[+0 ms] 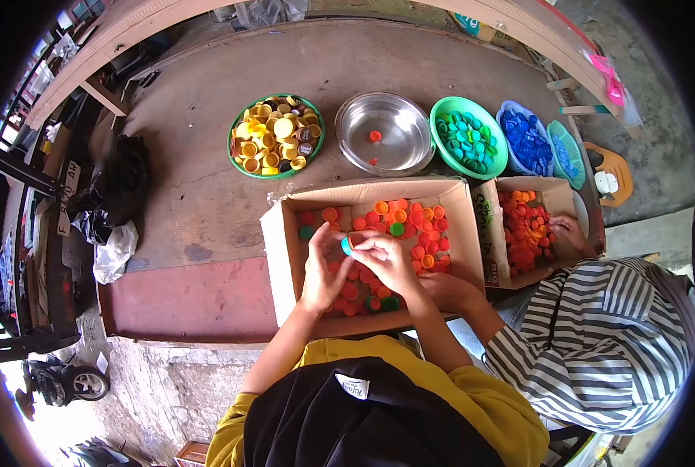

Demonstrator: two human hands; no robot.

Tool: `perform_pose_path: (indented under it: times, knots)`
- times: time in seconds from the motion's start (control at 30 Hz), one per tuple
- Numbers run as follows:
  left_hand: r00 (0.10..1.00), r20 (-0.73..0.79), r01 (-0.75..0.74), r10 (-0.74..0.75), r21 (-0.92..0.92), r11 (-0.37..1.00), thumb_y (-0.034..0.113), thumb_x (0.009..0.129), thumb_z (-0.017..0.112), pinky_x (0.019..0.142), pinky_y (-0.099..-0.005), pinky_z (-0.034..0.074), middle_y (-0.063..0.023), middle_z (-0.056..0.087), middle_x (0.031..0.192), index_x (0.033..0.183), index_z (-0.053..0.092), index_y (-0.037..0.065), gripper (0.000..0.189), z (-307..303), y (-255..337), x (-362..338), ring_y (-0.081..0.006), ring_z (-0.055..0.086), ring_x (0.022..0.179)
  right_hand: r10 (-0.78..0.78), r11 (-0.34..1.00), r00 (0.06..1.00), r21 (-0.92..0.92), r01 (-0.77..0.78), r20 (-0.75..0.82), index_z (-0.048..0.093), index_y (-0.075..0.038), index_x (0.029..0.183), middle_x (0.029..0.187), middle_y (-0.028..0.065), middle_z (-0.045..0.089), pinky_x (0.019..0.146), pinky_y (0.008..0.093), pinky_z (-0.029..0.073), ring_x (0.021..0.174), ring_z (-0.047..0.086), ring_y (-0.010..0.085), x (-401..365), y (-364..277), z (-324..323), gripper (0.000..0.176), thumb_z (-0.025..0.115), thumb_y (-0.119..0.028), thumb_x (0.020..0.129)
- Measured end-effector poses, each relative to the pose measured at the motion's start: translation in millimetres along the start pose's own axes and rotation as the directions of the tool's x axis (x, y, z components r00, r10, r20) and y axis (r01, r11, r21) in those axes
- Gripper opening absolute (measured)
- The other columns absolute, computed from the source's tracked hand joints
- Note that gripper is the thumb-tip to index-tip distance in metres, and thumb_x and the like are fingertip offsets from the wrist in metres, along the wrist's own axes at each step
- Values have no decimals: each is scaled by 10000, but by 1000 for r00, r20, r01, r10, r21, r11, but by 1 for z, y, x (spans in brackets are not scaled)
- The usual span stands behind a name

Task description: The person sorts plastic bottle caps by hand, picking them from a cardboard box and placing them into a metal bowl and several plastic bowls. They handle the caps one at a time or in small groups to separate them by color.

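Above a cardboard box (472,233) of mostly red and orange bottle caps (429,241), my right hand (386,261) pinches a light-blue bottle cap (346,247) between thumb and fingers. My left hand (322,268) is on the other side of this cap, thumb and fingers spread apart, fingertips close to it. A few green caps (396,229) lie among the red ones in the box. Part of the box's contents is hidden under my hands and wrists.
Behind the box stand a basket of yellow caps (277,136), a metal bowl (350,109) and basins of green caps (465,140) and blue caps (523,136). At right, a co-worker in a striped top (596,342) reaches into a smaller box (499,265) and mine.
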State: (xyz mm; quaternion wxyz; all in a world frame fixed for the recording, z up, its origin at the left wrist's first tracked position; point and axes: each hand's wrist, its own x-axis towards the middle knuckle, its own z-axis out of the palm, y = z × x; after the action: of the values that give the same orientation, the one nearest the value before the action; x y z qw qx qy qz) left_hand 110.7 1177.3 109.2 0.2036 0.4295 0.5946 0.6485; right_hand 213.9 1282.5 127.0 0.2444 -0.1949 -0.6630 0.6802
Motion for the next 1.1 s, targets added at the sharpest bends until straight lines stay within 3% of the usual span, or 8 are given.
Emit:
perform_pose_path:
  times: [0.17,0.27,0.33,0.67,0.73,0.9,1.0,1.1]
  knots:
    - [998,-28,41,-49,-230,972,-75,791,546,868,-338,456,-143,412,1157,1301,182,46,638,-1,3,-2,-230,499,1035,392,646,919,699,-308,43,599,-18,912,974,73,599,763,267,494,843,588,139,-1,2,-13,103,586,-40,812]
    - [997,-80,-12,-4,-203,979,-71,791,549,853,-333,459,-142,423,1141,1307,172,49,650,-1,0,-1,-226,504,1019,316,943,949,99,-316,18,595,-16,888,964,79,596,793,294,480,877,584,168,-2,6,-24,123,627,-69,781]
    - [997,-69,-26,17,-134,991,-54,780,578,829,-327,463,-139,435,1129,1308,169,51,676,-1,-2,0,-219,513,1000,-25,807,982,-575,131,188,567,1,937,940,91,588,740,264,486,845,594,153,-4,-19,-22,269,695,-71,712]
    - [999,-2,45,-45,76,996,-16,695,677,835,-361,455,-196,397,1199,1338,138,27,840,7,2,5,-286,516,1018,-46,985,977,-173,9,-206,535,14,1060,952,59,584,676,238,498,750,592,105,36,-9,-32,326,639,-21,753]
    - [950,236,65,-203,487,871,75,694,669,930,-442,368,-219,347,1245,1315,233,48,759,1,-10,1,-343,391,1139,-278,958,835,-73,278,-475,483,25,1121,1023,103,570,731,233,493,839,584,125,77,2,-80,400,620,33,746]
    - [731,336,61,-594,835,547,147,706,669,943,-439,360,-187,251,1323,1255,336,48,649,-4,-34,-25,-388,349,1154,-457,818,341,-539,-201,-821,558,37,1001,942,165,608,616,273,519,650,632,224,153,-24,-194,357,700,-47,685]
    - [757,330,72,-564,816,573,131,704,667,923,-427,380,-197,259,1310,1242,345,47,633,-4,-36,-26,-385,356,1150,-285,359,553,-622,-696,-783,429,15,1209,1163,212,508,880,396,413,1052,503,330,161,-10,-222,649,721,-234,685]
    - [768,286,158,-574,783,602,106,707,649,874,-429,410,-192,308,1259,1175,386,37,541,0,-36,-25,-381,393,1118,-639,416,661,-899,-135,-394,476,-14,1137,1099,214,500,882,418,389,1038,472,349,142,-22,-160,470,642,-99,705]
